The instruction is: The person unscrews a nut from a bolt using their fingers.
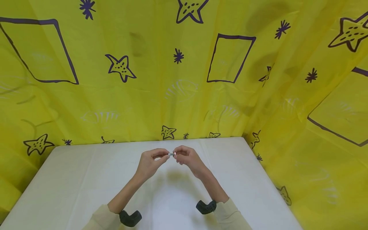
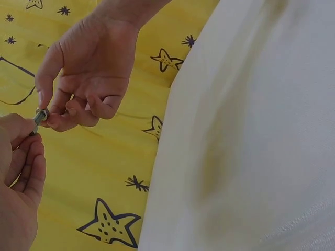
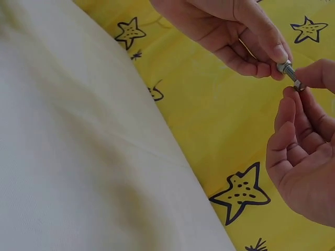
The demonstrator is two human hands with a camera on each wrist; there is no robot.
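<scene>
Between the two hands, above the white table, is a small metal bolt (image 3: pixel 290 72) with a threaded shank. My left hand (image 1: pixel 149 163) pinches one end of it between thumb and fingertips. At the other end sits a hex nut (image 3: pixel 299 86), which my right hand (image 1: pixel 189 160) grips with thumb and index finger. The right hand's other fingers curl loosely below, as the right wrist view shows. In the left wrist view the nut (image 2: pixel 43 112) lies under the right thumb, and part of the bolt is hidden by the left fingers.
A white-covered table (image 1: pixel 95 179) stretches under both arms. Yellow curtains (image 1: pixel 149 105) with drawn stars and frames hang behind it and along the sides. Each forearm carries a dark wrist mount, one on the left (image 1: pixel 130 218) and one on the right (image 1: pixel 206 207).
</scene>
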